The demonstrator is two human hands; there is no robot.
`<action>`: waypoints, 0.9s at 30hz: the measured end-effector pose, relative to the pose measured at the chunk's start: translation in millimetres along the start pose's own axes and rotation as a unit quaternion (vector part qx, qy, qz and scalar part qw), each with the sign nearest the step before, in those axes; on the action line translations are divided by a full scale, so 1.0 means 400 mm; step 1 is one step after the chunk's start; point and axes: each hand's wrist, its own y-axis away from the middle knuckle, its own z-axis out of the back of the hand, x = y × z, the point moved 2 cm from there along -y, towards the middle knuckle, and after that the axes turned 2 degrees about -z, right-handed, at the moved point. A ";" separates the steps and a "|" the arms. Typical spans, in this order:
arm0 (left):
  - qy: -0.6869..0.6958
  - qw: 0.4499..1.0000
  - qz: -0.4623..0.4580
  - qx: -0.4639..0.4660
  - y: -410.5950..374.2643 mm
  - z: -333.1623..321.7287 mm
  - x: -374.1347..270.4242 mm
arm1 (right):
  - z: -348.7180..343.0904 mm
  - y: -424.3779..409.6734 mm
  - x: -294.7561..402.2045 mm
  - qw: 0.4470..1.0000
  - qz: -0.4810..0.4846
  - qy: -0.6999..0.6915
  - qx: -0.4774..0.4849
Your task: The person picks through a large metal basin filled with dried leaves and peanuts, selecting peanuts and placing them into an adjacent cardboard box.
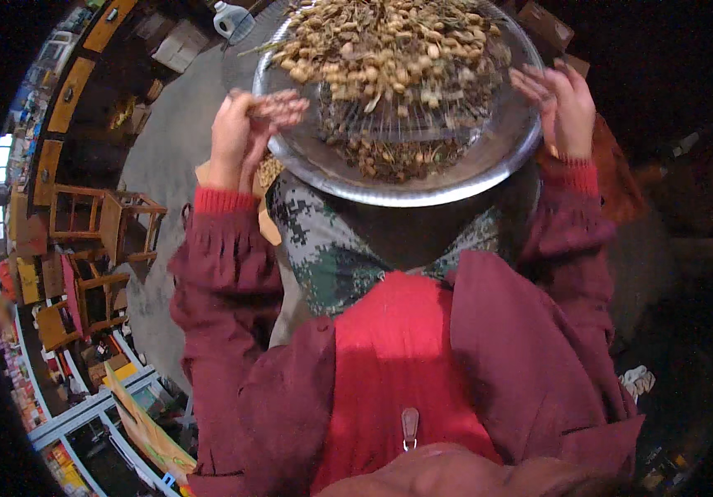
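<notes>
A large, round, shiny metal basin (387, 197) rests above my knees. Unshelled peanuts (387, 43) mixed with dry stems and leaves heap in its far part. Small, dark, dry bits (393, 158) lie in the near part, and pale blurred streaks show between the two. My left hand (250, 124) is at the left rim, its blurred fingers stretched inward over the basin. At the right rim is my right hand (561, 105), fingers also extended and blurred. Nothing shows in either hand; whether they touch the rim is unclear.
More peanuts (270, 171) lie by a piece of cardboard (269, 227) below my left wrist. Wooden stools (126, 227) stand to the left, near wooden drawers (70, 94). A translucent plastic jug (233, 22) stands beyond the basin. The right side is dark.
</notes>
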 end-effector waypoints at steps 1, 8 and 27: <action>-0.048 0.999 -0.004 -0.005 0.031 0.002 0.005 | -0.008 0.053 0.016 1.000 0.014 0.003 -0.003; -0.011 0.999 0.041 -0.014 -0.026 0.023 0.008 | 0.030 -0.035 0.009 0.997 0.059 0.026 0.039; 0.091 0.994 0.059 -0.019 0.012 0.057 0.297 | 0.137 0.004 -0.172 0.990 -0.056 0.129 -0.012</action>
